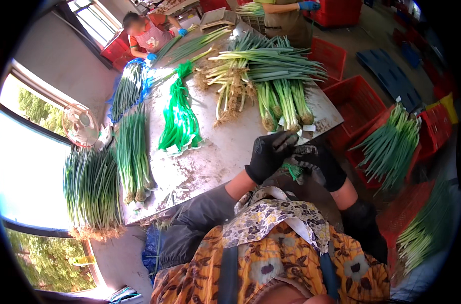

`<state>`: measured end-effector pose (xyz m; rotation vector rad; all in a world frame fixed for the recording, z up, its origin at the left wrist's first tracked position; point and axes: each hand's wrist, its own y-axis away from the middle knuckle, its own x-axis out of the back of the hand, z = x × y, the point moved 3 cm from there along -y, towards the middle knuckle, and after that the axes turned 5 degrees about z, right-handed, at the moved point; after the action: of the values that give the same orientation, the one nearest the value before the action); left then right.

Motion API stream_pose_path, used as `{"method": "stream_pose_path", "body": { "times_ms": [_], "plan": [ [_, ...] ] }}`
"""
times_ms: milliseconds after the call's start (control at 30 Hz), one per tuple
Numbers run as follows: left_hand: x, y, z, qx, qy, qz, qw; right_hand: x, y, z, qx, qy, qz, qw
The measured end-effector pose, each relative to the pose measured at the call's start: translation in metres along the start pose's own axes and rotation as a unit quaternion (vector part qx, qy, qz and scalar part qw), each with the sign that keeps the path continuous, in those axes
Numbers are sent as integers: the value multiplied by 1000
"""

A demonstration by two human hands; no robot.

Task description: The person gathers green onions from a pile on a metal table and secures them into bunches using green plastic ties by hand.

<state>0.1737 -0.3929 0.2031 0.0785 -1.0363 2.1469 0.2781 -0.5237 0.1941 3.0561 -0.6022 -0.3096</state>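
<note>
My left hand (268, 156), in a black glove, is above the table's near right edge, fingers closed and pinched toward the right hand. My right hand (321, 164), also gloved in black, is curled close beside it. What they hold is too small to make out. Just under the fingers shows a small tuft of green strands (293, 171); whether a hand grips it I cannot tell. Ahead of my hands lie trimmed bunches of green onions (289, 104), roots toward me, with white tags near them. Behind those is a large heap of loose green onions (271, 61).
On the soiled table (215, 169) lies a bundle of green netting (178, 114). More onion bunches (131, 152) line the left edge, near a fan (80, 125). Red crates (354, 104) stand right, one under an onion bunch (392, 144). Two people (152, 35) work at the far end.
</note>
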Motion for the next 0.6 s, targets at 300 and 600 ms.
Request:
{"method": "stream_pose_path", "body": {
  "times_ms": [300, 600],
  "plan": [
    [9, -6, -5, 240, 29, -34, 970, 27, -5, 21, -27, -116, 106, 987],
    [-24, 21, -14, 499, 416, -129, 750, 22, 1, 24, -72, -213, 113, 968]
  ]
}}
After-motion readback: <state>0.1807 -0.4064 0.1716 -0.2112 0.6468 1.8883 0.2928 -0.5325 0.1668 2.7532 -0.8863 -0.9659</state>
